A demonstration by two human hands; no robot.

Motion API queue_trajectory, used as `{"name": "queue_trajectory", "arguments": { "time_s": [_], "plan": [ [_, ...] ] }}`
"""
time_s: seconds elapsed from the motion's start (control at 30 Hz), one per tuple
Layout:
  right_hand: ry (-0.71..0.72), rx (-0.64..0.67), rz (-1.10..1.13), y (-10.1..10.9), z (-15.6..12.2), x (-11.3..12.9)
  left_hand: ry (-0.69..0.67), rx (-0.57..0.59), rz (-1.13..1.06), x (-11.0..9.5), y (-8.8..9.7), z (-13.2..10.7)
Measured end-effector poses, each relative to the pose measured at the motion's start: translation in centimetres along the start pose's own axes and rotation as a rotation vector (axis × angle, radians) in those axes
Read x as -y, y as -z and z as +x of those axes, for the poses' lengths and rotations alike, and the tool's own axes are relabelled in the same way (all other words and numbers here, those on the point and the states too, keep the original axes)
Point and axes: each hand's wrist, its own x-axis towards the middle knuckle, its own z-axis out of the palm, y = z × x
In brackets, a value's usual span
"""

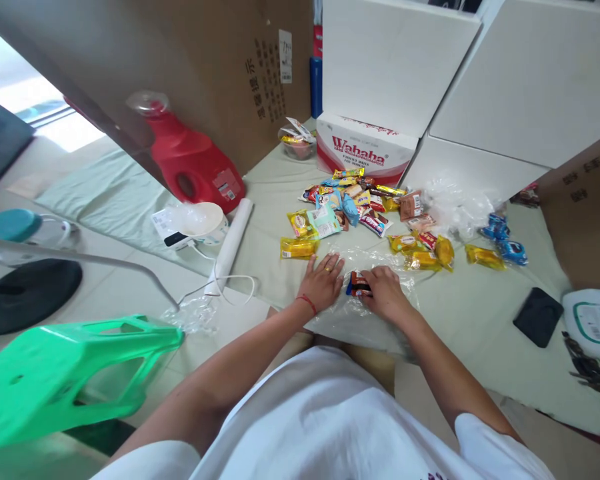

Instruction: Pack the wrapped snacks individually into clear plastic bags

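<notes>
Gripping glossy dark snack packet [359,285]: right hand [387,295]; left hand [323,283] splayed flat on crinkly clear bag [380,257].

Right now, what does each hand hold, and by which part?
Right hand grips a dark snack packet by its right end; left hand presses flat on clear plastic, holding nothing.

The right hand [387,293] covers most of the dark snack packet [356,283] — its label is unreadable. The green stool [70,373] runs off the left edge — the white bag [597,320] off the right.
</notes>
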Motion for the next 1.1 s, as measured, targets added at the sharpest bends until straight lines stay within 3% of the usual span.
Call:
{"name": "queue_trajectory", "arguments": {
  "time_s": [0.47, 0.67, 0.8, 0.97, 1.1],
  "plan": [
    [0.004, -0.005, 0.089, -1.0, -0.8, -1.5, 0.042, 0.024, -0.152, 1.1, 0.5, 0.5],
    [0.212, -0.340, 0.381, -0.2, -7.0, -3.3, -0.039, -0.064, -0.289, 3.2, 2.4, 0.7],
    [0.302, -0.447, 0.357, -3.0, -11.6, -3.4, -0.166, -0.157, -0.299, 3.8, 3.8, -1.0],
    [0.140, -0.476, 0.253, -6.7, -12.5, -3.3, -0.422, 0.086, -0.327, 4.2, 4.5, -2.7],
    [0.209, -0.511, 0.291, -5.0, -10.7, -4.2, -0.382, 0.238, -0.363, 5.1, 5.1, -2.7]
  ]
}}
